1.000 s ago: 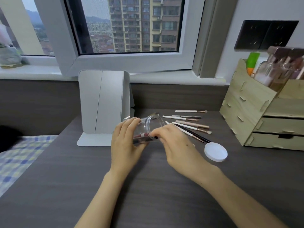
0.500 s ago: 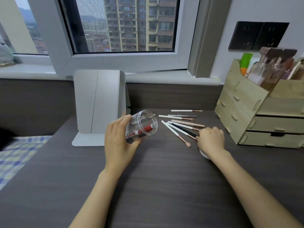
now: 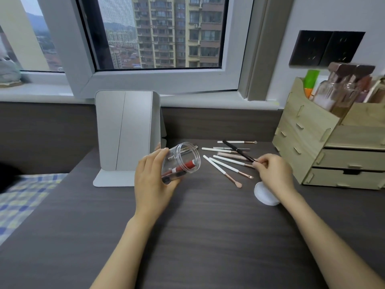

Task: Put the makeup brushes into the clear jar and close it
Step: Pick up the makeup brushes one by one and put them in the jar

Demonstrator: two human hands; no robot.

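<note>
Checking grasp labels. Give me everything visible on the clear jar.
The jar is clear plastic, cylindrical, with a ridged rim and no lid. The left hand holds it off the desk, tilted, mouth facing up and right toward the brushes. Inside lie a red-handled brush and at least one darker one. The white lid lies apart, under the right wrist.

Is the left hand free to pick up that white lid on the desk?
Probably not as things stand. The left hand is wrapped around the tilted clear jar, and the white lid lies across the desk, partly under the right hand, which is pinching a black brush.
</note>
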